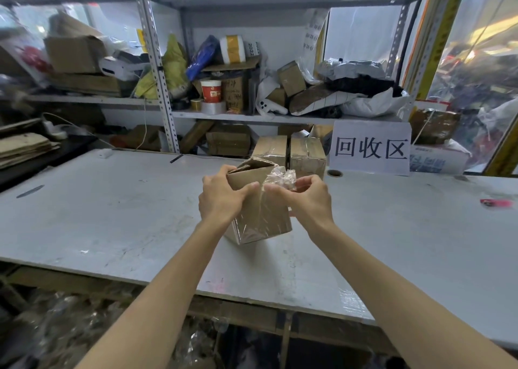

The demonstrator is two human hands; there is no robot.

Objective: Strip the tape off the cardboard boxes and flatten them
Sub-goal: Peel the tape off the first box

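Note:
A small brown cardboard box (263, 217) stands tilted on the white table (112, 214), its top flaps partly open and clear tape still running down its front face. My left hand (221, 197) grips the box's upper left corner, thumb across the front. My right hand (305, 197) pinches a crumpled wad of clear tape (281, 178) at the box's top right edge, where the tape still joins the strip on the box. Two more taped cardboard boxes (291, 153) stand side by side behind it.
A white paper sign (370, 147) stands at the table's back right. Metal shelves (252, 116) behind hold boxes, tape rolls, bags and a cup. Flattened cardboard (25, 147) is stacked at the left. A pink object (493, 202) lies at far right. Scraps lie below the table.

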